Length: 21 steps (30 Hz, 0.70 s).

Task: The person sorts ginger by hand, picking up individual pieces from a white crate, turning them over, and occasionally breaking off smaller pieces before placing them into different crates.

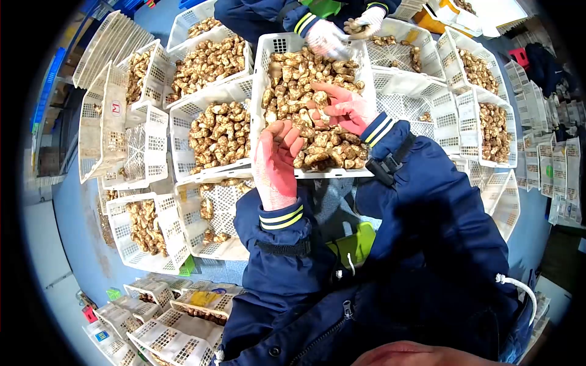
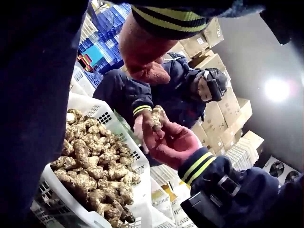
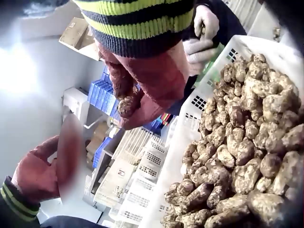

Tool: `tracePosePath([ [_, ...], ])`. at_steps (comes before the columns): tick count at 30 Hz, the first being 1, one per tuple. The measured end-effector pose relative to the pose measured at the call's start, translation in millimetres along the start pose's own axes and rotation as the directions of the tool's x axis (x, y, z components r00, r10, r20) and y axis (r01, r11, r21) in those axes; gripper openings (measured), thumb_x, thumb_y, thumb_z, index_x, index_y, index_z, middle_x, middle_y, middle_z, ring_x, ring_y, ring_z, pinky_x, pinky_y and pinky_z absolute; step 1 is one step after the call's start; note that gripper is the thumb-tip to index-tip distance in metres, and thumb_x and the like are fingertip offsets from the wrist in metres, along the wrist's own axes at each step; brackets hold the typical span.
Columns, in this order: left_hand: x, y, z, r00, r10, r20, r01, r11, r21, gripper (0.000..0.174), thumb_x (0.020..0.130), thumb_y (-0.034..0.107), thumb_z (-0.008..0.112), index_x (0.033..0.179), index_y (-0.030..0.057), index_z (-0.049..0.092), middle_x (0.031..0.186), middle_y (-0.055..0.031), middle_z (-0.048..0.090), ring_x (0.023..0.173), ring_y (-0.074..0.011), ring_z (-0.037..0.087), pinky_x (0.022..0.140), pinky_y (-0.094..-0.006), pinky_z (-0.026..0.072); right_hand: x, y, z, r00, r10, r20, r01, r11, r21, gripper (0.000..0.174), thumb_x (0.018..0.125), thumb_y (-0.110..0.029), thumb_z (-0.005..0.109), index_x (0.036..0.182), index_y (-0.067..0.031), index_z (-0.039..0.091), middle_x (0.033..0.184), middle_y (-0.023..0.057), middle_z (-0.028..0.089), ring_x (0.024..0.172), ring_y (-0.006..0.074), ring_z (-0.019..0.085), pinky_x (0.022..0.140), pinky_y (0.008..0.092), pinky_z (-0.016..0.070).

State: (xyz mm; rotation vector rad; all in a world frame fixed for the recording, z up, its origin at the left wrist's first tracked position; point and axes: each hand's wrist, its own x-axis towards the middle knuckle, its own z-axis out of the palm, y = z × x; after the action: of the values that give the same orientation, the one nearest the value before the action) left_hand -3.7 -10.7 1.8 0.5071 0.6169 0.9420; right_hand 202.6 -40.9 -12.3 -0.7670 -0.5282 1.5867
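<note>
My right hand (image 1: 353, 111), in a pinkish-red coated glove, is over the white crate (image 1: 368, 79) of knobby brown-and-cream mushrooms (image 1: 332, 143). In the left wrist view its fingers and thumb pinch one mushroom (image 2: 156, 118). The right wrist view shows that mushroom (image 3: 129, 105) partly covered by the glove. My left hand (image 1: 276, 163) wears the same kind of glove and hovers at the crate's near left corner, palm up, with loosely bent fingers and nothing held. Facing me, another person's pale-gloved hands (image 1: 326, 39) are at the crate's far edge.
More white crates of mushrooms stand left (image 1: 221, 131) and right (image 1: 493, 131). A nearly bare crate (image 1: 406, 104) adjoins the middle one on the right. Nested crates (image 1: 107, 46) lean at the far left. Cardboard boxes (image 2: 221, 116) are stacked behind the other person.
</note>
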Motion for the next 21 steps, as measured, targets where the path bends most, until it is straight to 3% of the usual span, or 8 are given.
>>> tracePosePath([
  [6,-1.9,2.4,-0.8,1.0,-0.012,0.003,0.012,1.0,-0.02,0.041,0.09,0.031,0.044,0.113,-0.0026,0.046,0.108,-0.0144,0.053,0.097,-0.0229,0.055,0.085,-0.0327,0.0465,-10.0,-26.0,-40.7,0.958,0.216,-0.19,-0.274,0.886,-0.374,0.055,0.077,0.001,0.053,0.129,-0.0042,0.036,0.105,0.0107,0.056,0.091,0.0189,0.057,0.077,0.0312,0.0481],
  [10,0.1,1.3,-2.6,1.0,-0.013,-0.004,0.013,0.999,-0.038,0.039,0.091,0.031,0.044,0.111,-0.0024,0.047,0.107,-0.0141,0.054,0.096,-0.0222,0.055,0.084,-0.0319,0.0473,1.7,-36.9,-210.9,0.929,-0.287,-0.234,0.22,0.936,-0.277,0.028,0.082,-0.005,0.052,0.11,-0.0014,0.048,0.095,0.0092,0.057,0.087,0.0164,0.057,0.071,0.0283,0.0482],
  [12,-2.4,2.7,1.7,1.0,-0.003,0.027,0.004,1.0,-0.024,0.038,0.091,0.03,0.044,0.11,-0.0023,0.047,0.107,-0.0138,0.054,0.096,-0.0214,0.055,0.083,-0.0315,0.0475,-18.2,-79.4,-182.6,0.725,-0.583,-0.366,-0.347,0.149,-0.926,0.015,0.083,-0.007,0.052,0.097,-0.0019,0.051,0.093,0.0099,0.056,0.087,0.0172,0.056,0.074,0.0288,0.0487],
  [14,-2.6,3.6,6.6,1.0,-0.008,0.003,0.008,1.0,-0.003,0.037,0.09,0.029,0.044,0.109,-0.0021,0.048,0.106,-0.0136,0.054,0.095,-0.021,0.056,0.082,-0.031,0.0478,2.6,-79.1,-183.1,0.487,-0.421,-0.766,0.378,0.891,-0.249,0.014,0.079,-0.005,0.057,0.091,0.0008,0.053,0.085,0.0104,0.056,0.074,0.0189,0.057,0.073,0.0322,0.0511],
  [16,-2.4,1.6,6.2,1.0,-0.004,0.013,0.004,1.0,-0.014,0.036,0.09,0.029,0.045,0.108,-0.002,0.048,0.106,-0.0135,0.054,0.094,-0.021,0.056,0.082,-0.0311,0.048,13.9,-54.7,-147.3,0.759,-0.277,-0.59,0.121,0.949,-0.29,0.028,0.085,-0.009,0.05,0.111,-0.0006,0.05,0.094,0.0101,0.059,0.08,0.0185,0.06,0.071,0.0291,0.0514],
  [17,-1.8,0.8,5.1,0.999,-0.002,0.036,0.003,1.0,-0.028,0.036,0.09,0.029,0.045,0.108,-0.002,0.048,0.106,-0.0137,0.054,0.095,-0.0216,0.055,0.081,-0.0313,0.0481,23.6,-42.7,-113.3,0.827,-0.113,-0.551,-0.232,0.825,-0.516,0.035,0.084,-0.01,0.051,0.118,-0.0007,0.047,0.098,0.0114,0.059,0.082,0.0191,0.06,0.071,0.0294,0.0514],
  [20,-6.3,4.8,13.3,0.999,0.0,-0.047,0.001,1.0,0.016,0.039,0.09,0.03,0.045,0.11,-0.0032,0.047,0.103,-0.0135,0.054,0.091,-0.02,0.056,0.08,-0.0302,0.047,50.8,26.9,-79.6,0.938,-0.088,-0.336,-0.341,-0.043,-0.939,0.053,0.076,-0.039,0.057,0.12,-0.0103,0.048,0.106,0.0136,0.059,0.092,0.0224,0.059,0.079,0.0303,0.0463],
  [21,-4.1,4.1,5.5,1.0,-0.015,-0.026,0.015,1.0,0.002,0.038,0.089,0.031,0.046,0.108,-0.0016,0.049,0.106,-0.0142,0.054,0.096,-0.0221,0.056,0.082,-0.0315,0.048,60.3,51.6,-82.0,0.931,-0.056,-0.362,-0.366,-0.086,-0.927,0.058,0.073,-0.041,0.059,0.121,-0.01,0.048,0.109,0.0167,0.057,0.097,0.027,0.057,0.085,0.0325,0.0435],
])
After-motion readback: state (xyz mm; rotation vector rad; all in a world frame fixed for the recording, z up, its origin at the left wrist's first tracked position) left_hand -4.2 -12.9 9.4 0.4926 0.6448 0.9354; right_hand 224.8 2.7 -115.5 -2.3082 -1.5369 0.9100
